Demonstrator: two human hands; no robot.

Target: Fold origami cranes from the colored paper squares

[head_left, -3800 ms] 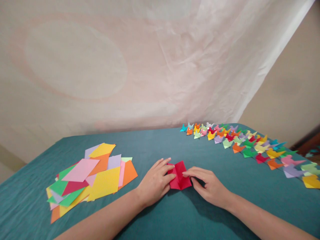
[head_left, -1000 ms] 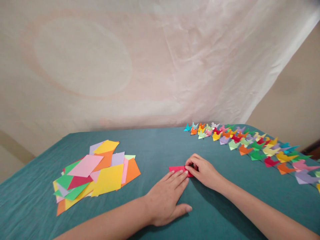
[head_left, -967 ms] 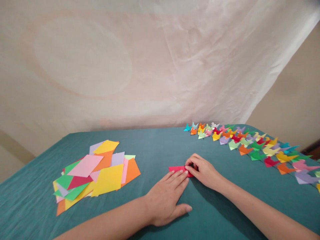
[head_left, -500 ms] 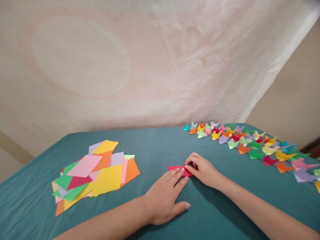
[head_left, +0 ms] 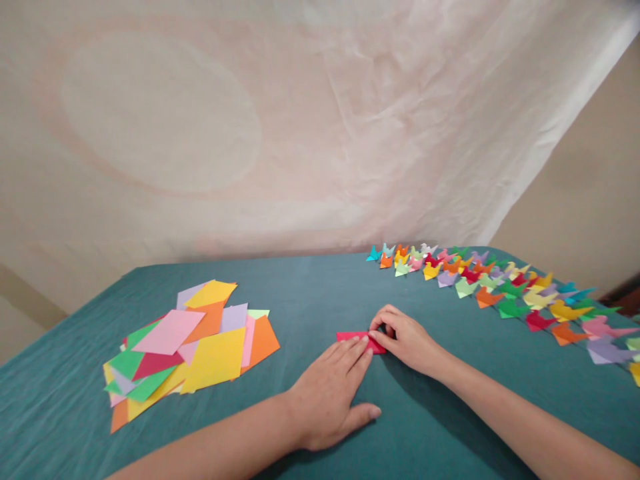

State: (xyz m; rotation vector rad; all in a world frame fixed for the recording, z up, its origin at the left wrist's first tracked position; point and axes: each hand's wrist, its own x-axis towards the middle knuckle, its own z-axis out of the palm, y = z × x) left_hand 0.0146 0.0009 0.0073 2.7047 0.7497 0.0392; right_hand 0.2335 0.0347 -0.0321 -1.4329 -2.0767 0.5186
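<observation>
A small folded piece of red paper (head_left: pixel 350 335) lies flat on the teal cloth in the middle of the table. My left hand (head_left: pixel 334 392) rests palm down with its fingers stretched out, the fingertips pressing on the paper's near side and the thumb apart on the cloth. At the paper's right end, my right hand (head_left: pixel 403 339) pinches it between thumb and bent forefinger. The fingers of both hands cover part of the paper, so its folds are only partly visible.
To the left, loose coloured paper sheets (head_left: pixel 215 360) lie in an overlapping pile. Rows of small folded paper birds (head_left: pixel 490 298) stand along the right side of the teal-covered table (head_left: pixel 305 287). A pale cloth (head_left: pixel 300 133) hangs behind the far edge.
The left forefinger has drawn in slightly towards the other fingers. Both hands otherwise keep their places on the red paper.
</observation>
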